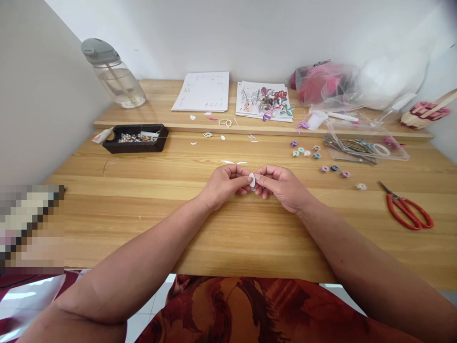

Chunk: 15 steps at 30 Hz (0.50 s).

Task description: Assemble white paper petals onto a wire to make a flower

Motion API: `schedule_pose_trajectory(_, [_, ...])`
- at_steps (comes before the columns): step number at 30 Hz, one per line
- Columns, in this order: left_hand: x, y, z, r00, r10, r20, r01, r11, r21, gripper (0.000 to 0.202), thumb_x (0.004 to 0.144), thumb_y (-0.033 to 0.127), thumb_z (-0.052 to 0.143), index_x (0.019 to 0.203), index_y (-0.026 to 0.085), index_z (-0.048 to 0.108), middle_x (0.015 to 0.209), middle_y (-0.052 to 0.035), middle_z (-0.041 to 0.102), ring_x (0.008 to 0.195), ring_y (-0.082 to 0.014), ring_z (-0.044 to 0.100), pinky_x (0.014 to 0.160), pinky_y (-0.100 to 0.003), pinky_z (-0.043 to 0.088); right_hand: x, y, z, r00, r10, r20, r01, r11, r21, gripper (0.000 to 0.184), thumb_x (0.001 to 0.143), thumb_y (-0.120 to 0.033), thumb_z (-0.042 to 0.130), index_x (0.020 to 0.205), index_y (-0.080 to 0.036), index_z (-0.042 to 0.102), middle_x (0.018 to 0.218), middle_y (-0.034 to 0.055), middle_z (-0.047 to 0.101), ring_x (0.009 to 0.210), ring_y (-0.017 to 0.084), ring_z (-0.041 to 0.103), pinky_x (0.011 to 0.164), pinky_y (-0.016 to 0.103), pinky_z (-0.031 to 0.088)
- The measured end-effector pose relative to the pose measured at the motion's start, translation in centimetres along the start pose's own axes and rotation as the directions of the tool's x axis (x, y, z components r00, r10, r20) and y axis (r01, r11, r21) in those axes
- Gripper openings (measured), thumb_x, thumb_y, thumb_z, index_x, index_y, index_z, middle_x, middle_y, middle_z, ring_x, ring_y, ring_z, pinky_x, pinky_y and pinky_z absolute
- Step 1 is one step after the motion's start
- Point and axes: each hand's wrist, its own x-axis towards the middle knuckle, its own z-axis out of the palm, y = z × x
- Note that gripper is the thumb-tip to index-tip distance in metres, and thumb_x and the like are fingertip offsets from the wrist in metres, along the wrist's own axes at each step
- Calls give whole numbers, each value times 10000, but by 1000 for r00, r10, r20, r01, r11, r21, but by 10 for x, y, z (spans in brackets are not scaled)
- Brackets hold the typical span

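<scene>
Over the middle of the wooden table, my left hand [228,185] and my right hand [280,185] meet at a small white oval paper piece [252,180]. Thumb and fingers of both hands pinch it from either side. Something pale shows just under it, too small to make out. Just beyond my fingers lie thin white leaf-shaped cutouts [228,162]. Farther off are a green-striped leaf shape [207,135], a small white oval [223,137] and a white leaf outline [224,123].
A black tray of beads [137,148], a glue tube [102,136] and a water bottle [121,83] stand left. Several thread bobbins [324,169], red-handled scissors [410,212] and a clear tool box [392,151] lie right. Paper sheets [202,93] and thread flowers [273,108] rest on the raised back ledge.
</scene>
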Motion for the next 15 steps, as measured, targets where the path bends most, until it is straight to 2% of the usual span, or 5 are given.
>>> schedule_pose_trajectory(9, [-1,3,1,1000,-9,-2,9,1000,13,147,748,224,681,798,103,614,675,-41,653,606,-108,617,593,-218,495,0,0,0,1000,-15,17,15,1000,-6,305,747,-442,722,760,-170,584,634,2,630,535,94,542,479,213,428])
schedule_pose_trajectory(15, [1,0,-1,999,-4,44,4,1000,-5,194,733,263,708,795,108,609,688,-44,652,619,-105,612,599,-218,495,-1,1,0,999,-20,33,21,1000,-13,315,741,-449,725,751,-177,567,622,-4,613,539,96,532,481,217,410])
